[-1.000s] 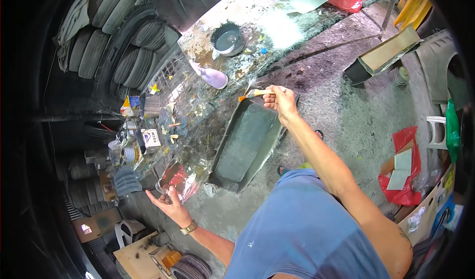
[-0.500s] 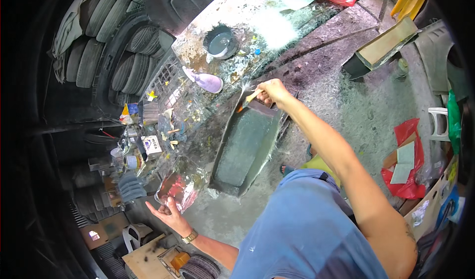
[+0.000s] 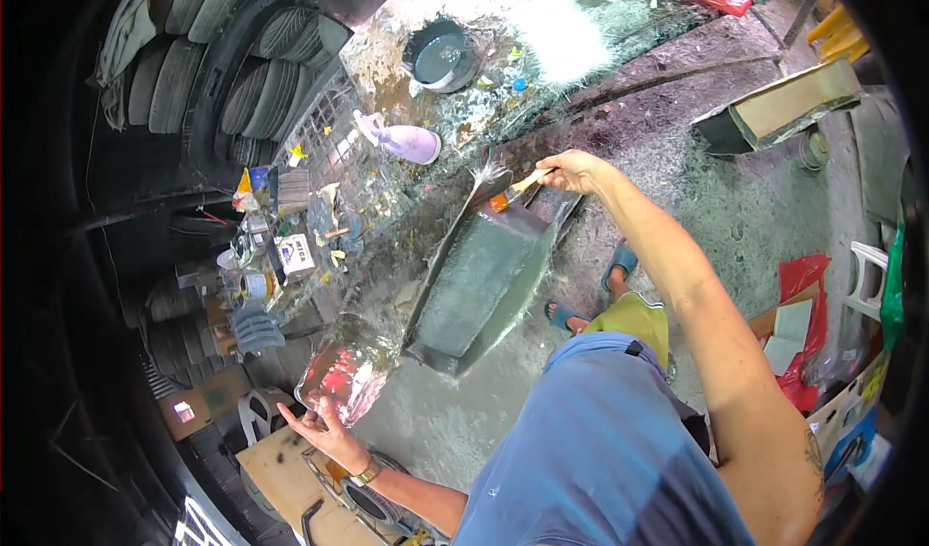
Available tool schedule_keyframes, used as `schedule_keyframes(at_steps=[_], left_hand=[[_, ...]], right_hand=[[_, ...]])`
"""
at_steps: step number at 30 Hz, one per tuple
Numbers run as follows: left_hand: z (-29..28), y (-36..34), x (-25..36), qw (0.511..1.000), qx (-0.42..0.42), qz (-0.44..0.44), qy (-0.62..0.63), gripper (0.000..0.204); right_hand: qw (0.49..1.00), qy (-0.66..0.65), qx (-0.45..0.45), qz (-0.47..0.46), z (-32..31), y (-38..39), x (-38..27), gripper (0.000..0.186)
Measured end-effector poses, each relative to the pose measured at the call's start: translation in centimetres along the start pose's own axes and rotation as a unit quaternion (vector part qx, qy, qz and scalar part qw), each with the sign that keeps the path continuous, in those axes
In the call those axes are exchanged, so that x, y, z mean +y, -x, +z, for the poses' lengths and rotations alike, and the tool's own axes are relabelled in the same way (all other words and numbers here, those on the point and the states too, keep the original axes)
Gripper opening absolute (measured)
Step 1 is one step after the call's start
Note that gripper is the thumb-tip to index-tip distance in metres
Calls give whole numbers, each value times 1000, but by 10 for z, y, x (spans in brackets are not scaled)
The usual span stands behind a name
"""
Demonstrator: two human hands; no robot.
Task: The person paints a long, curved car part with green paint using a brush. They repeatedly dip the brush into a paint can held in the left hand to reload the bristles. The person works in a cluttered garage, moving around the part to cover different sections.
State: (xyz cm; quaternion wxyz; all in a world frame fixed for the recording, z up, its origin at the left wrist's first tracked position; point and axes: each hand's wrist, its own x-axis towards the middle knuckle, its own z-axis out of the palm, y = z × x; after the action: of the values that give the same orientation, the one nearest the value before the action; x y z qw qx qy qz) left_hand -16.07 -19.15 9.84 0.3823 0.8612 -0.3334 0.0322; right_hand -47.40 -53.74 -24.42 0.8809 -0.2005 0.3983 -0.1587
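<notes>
- Head view: right hand (image 3: 578,172) pinches one brush (image 3: 523,187) by its pale handle; its bristles are at the far end of one dark trough (image 3: 484,270), mid-scene.
- Left hand (image 3: 331,439) grips one clear plastic tub (image 3: 368,391), left of the trough, some fingers spread wide.
- Brush looks light, stiff-handled, soft-tipped; best held mid-handle; tub seems light, flimsy, perhaps slippery; best supported underneath.
- Far bench (image 3: 379,57): one purple bottle (image 3: 411,144); one bowl (image 3: 447,83).

The brush (image 3: 515,192) is orange-tipped, the trough (image 3: 476,280) grey-green, the bottle (image 3: 410,144) lilac.
</notes>
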Motion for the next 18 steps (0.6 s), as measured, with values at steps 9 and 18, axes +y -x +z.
schedule_keyframes(at_steps=[9, 18], left_hand=[[3, 19, 26, 999, 25, -15, -27, 71], [15, 20, 48, 998, 18, -24, -55, 69]], right_hand=[[945, 209, -100, -233, 22, 102, -48, 23], [973, -49, -104, -200, 34, 29, 4, 21]])
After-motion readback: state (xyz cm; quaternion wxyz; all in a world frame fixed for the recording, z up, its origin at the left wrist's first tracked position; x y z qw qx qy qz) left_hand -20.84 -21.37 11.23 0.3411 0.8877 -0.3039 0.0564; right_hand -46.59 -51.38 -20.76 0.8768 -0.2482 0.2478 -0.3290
